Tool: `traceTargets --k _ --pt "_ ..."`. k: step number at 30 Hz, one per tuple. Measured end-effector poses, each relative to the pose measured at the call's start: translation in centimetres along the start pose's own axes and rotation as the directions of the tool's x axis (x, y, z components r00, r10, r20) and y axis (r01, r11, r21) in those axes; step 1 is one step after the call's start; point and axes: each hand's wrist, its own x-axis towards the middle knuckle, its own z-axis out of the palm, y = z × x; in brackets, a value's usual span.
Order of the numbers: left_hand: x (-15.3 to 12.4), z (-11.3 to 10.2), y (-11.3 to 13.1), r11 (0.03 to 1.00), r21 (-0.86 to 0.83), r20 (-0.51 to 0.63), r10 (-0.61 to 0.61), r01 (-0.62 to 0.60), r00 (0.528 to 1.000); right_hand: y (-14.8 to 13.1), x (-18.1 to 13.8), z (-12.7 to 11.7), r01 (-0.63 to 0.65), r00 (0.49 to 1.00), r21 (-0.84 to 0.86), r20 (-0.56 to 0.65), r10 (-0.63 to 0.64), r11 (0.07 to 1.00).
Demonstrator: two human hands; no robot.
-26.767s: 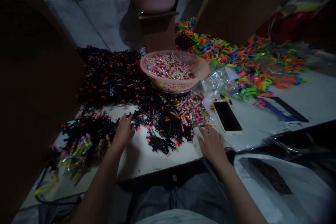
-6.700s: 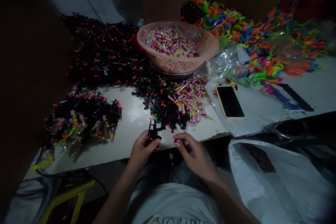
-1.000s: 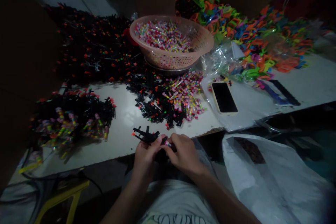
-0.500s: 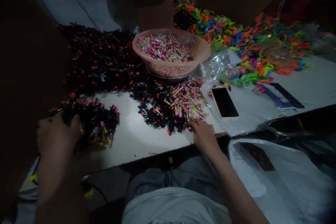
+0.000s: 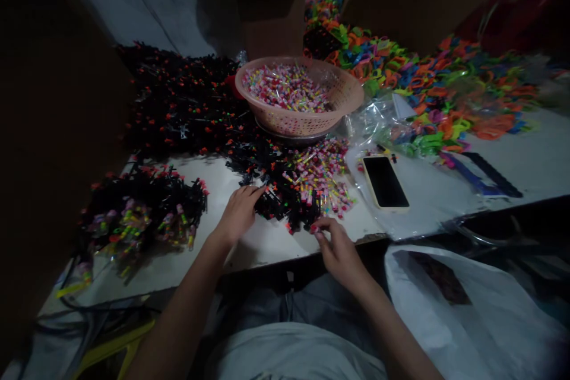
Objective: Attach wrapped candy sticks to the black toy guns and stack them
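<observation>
My left hand (image 5: 240,212) reaches over the near left edge of a heap of small black plastic pieces with orange and red tips (image 5: 272,205). Its fingers are stretched forward, fingertips touching the heap beside an orange tip. At the heap's near right side, my right hand (image 5: 339,249) pinches a small tube with a red end (image 5: 314,228), mostly covered by the fingers. Small pink, yellow and red tubes (image 5: 318,169) lie loose just beyond it. Off to the left is a pile of black pieces (image 5: 151,196) with colourful tubes in clear wrap (image 5: 129,225) along its near side.
A pink perforated basket (image 5: 296,122) holds many more tubes. Behind the left side spreads a large black heap (image 5: 182,104). A phone (image 5: 385,183) lies on clear plastic, with bright plastic pieces (image 5: 427,95) beyond. A white bag (image 5: 467,320) hangs below the table edge (image 5: 267,255).
My left hand has moved right, from the left pile to the middle heap, uncovering wrapped tubes there. My right hand stays near the same spot, with the red-ended tube now showing between its fingers.
</observation>
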Motion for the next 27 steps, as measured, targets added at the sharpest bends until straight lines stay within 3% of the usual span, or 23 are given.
traceTargets --k 4,6,7,9,11,13,16,22,27 --pt "-1.4 -0.9 0.1 0.976 -0.212 -0.06 -0.063 0.049 0.996 -2.1 -1.0 1.3 -0.081 0.995 0.171 0.077 0.069 0.982" --pt "-2.6 -1.2 1.0 0.861 -0.488 -0.129 -0.232 0.142 0.964 -2.8 -1.3 2.0 -0.096 0.992 0.233 0.099 0.075 0.968" --pt "-3.3 -1.3 1.8 0.726 -0.662 -0.117 -0.347 0.187 0.931 -3.1 -1.4 2.3 -0.096 0.992 0.26 0.106 0.07 0.961" --pt "-4.6 -1.5 3.9 0.294 -0.92 0.079 -0.514 0.261 0.854 -3.4 -1.6 2.8 -0.095 0.991 0.304 0.118 0.061 0.948" --pt "-5.8 -1.6 6.2 -0.143 -0.935 0.351 -0.511 0.325 0.785 -3.7 -1.6 3.1 -0.1 0.991 0.337 0.123 0.061 0.936" --pt "-6.6 -1.6 8.1 -0.364 -0.872 0.474 -0.466 0.327 0.747 -4.1 -1.6 3.1 -0.113 0.99 0.352 0.119 0.075 0.929" --pt "-7.2 -1.4 9.9 -0.418 -0.877 0.442 -0.513 0.235 0.736 -4.6 -1.6 2.9 -0.126 0.991 0.337 0.091 0.101 0.933" --pt "-7.6 -1.1 10.7 -0.299 -0.928 0.359 -0.573 0.221 0.737 -5.2 -1.9 2.5 -0.129 0.992 0.342 0.051 0.119 0.931" --pt "-7.7 -1.0 11.1 -0.231 -0.95 0.308 -0.562 0.212 0.768 -5.4 -2.1 2.1 -0.159 0.985 0.428 0.131 0.113 0.89"
